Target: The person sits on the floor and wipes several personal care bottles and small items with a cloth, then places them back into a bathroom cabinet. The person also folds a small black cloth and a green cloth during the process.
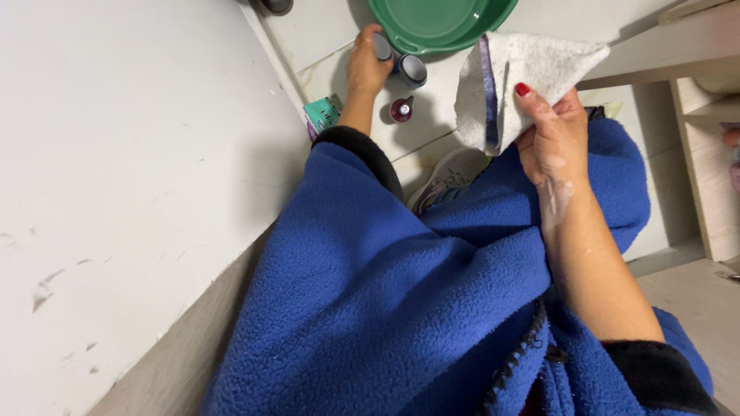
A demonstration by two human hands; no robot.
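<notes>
My left hand (366, 68) reaches down to the floor and grips a small dark container with a grey cap (383, 48). A second dark round jar (411, 71) lies right beside it, touching the edge of a green plastic basin (401, 37). My right hand (553, 131) is raised and holds a white cloth with a purple stripe (512, 81), pinched between thumb and fingers. Both arms wear blue fleece sleeves (370, 270) with black cuffs.
A small dark red bottle (401, 109) stands on the light floor below the jars. A teal packet (322, 114) lies by the white wall (116, 192) on the left. A grey shoe (451, 173) shows under the sleeves. Pale wooden shelving (705, 146) stands at the right.
</notes>
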